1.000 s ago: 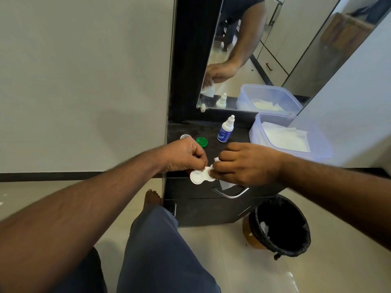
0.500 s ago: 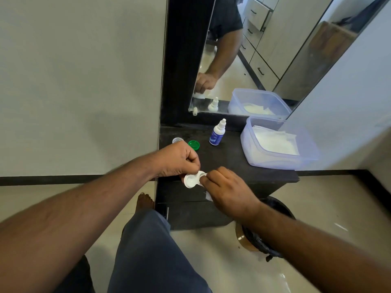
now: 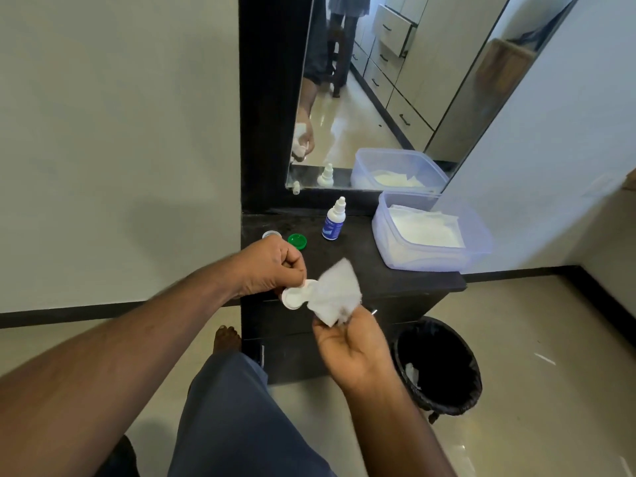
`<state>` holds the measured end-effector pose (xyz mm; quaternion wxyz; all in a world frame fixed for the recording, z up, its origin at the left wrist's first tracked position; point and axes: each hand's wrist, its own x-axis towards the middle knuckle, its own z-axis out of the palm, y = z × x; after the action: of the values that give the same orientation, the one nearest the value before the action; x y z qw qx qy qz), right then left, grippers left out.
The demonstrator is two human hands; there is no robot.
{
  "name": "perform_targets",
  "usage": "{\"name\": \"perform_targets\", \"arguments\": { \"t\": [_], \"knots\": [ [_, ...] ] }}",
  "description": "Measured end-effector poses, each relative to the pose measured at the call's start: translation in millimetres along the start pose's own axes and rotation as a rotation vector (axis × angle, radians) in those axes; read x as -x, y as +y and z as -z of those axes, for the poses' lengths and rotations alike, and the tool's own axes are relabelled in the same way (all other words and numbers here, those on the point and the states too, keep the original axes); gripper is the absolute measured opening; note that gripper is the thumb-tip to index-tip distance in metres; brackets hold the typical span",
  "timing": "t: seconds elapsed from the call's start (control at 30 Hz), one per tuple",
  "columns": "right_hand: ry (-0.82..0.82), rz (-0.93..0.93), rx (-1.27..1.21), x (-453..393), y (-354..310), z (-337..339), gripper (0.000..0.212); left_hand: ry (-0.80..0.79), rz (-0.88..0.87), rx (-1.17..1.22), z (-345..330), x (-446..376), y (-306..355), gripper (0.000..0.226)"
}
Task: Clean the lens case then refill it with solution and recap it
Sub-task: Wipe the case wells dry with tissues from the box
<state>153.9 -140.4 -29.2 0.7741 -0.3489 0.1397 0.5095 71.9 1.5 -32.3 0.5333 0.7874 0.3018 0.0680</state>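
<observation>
Left hand (image 3: 272,266) is curled tight, fingertips pinching one end of the white lens case (image 3: 296,296), which hangs in the air just past the front edge of the dark table (image 3: 406,280). The case is uncapped: the near well shows as a plain white round cup with a raised rim, and the far well is hidden behind the tissue. Right hand (image 3: 347,342) sits below and to the right of the case, palm turned up, fingertips nipping the bottom corner of a crumpled white tissue (image 3: 335,292) that fans upward and touches the case's right end. Behind the case on the table lie two loose caps, a green one (image 3: 297,240) and a pale one (image 3: 271,234) to its left. The small white solution bottle (image 3: 333,220) with a blue label stands upright to the right of the green cap. Further right of the case, a clear tub (image 3: 433,232) holds folded white tissues. Below the table's right side, a black-lined bin (image 3: 440,366) sits on the floor.
</observation>
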Motion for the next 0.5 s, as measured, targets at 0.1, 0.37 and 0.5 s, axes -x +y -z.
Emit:
{"name": "perform_targets", "arguments": {
  "t": [0.1, 0.37, 0.5],
  "knots": [
    [-0.024, 0.257, 0.341, 1.2, -21.1, 10.9, 0.020, -0.001, 0.012, -0.025, 0.9, -1.3, 0.9, 0.014],
    [-1.181, 1.666, 2.398, -34.0, -88.1, 1.6, 0.043, -0.045, 0.018, -0.016, 4.3, -0.2, 0.7, 0.016],
    [-1.599, 1.828, 2.460, -45.9, -84.8, -13.6, 0.030, -0.048, 0.004, 0.028, 3.7, -0.7, 0.4, 0.014]
  ]
}}
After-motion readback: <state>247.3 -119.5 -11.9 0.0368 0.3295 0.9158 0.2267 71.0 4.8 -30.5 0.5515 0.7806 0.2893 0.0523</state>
